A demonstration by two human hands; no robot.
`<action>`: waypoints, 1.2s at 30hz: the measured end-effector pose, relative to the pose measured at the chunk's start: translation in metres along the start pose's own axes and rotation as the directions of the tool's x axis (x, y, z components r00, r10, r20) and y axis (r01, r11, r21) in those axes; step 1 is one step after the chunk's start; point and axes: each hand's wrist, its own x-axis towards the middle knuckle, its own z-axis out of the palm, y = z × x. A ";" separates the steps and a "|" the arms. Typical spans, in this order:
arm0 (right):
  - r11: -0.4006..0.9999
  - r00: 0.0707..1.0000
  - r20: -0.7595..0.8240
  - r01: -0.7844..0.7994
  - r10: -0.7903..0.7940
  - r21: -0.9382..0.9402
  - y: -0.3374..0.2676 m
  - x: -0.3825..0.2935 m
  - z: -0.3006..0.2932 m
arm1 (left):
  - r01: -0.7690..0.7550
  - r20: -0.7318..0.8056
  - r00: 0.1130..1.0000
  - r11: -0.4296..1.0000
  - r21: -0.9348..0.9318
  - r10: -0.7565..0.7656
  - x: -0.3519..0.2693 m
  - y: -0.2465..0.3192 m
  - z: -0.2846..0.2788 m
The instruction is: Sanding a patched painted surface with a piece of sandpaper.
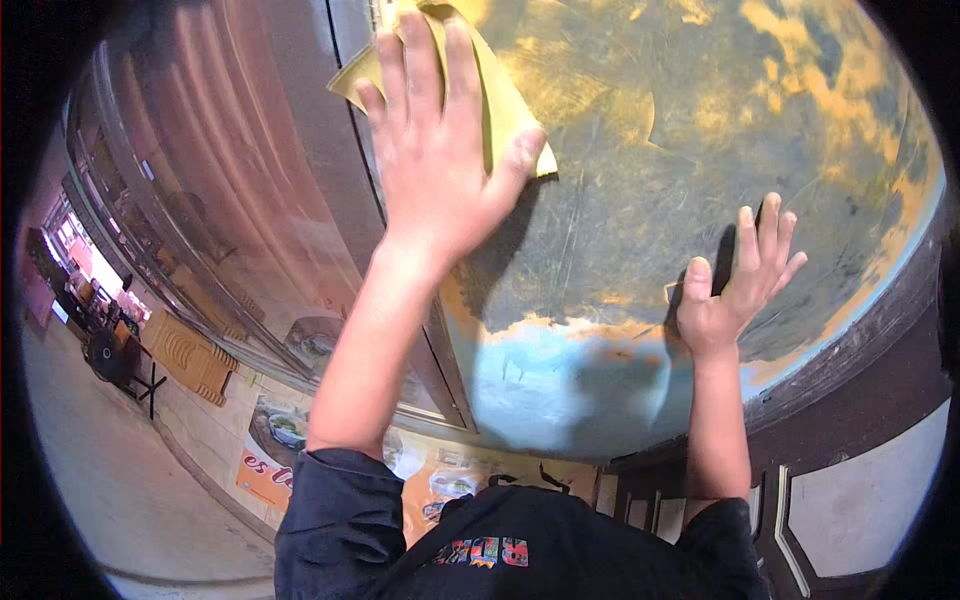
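My left hand (435, 142) lies spread over a folded yellow sheet, seemingly sandpaper (510, 105), pressing it against the wall near a dark frame edge. One corner of the sheet sticks out past my little finger, another beyond my thumb. The wall (600, 210) has a broad, scuffed grey patch with yellow-orange blotches and light blue paint below it. Lower and to the right, my right hand (727, 292) holds nothing; its fingers are apart and it is against or very near the grey surface. Shadows of both arms fall on the wall.
A glass panel in a dark frame (390, 330) adjoins the wall at left. Below are printed food banners (266, 442), a tan plastic stool (187, 352) and a round black object (109, 352). Dark panelled woodwork (832, 457) with pale insets runs along the lower right.
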 end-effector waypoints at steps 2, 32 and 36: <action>0.999 0.999 0.003 0.038 -0.038 -0.012 0.006 -0.013 0.001 | 0.021 0.056 0.998 0.999 -0.045 -0.019 -0.034 0.014 0.007; 0.997 0.996 0.028 0.081 -0.081 -0.018 0.006 -0.027 0.001 | 0.137 0.082 0.987 0.991 -0.004 -0.136 -0.042 0.011 0.004; 0.997 0.997 0.041 0.073 -0.072 -0.026 0.003 -0.028 -0.001 | 0.154 0.235 0.962 0.986 -0.060 -0.136 -0.095 0.025 0.006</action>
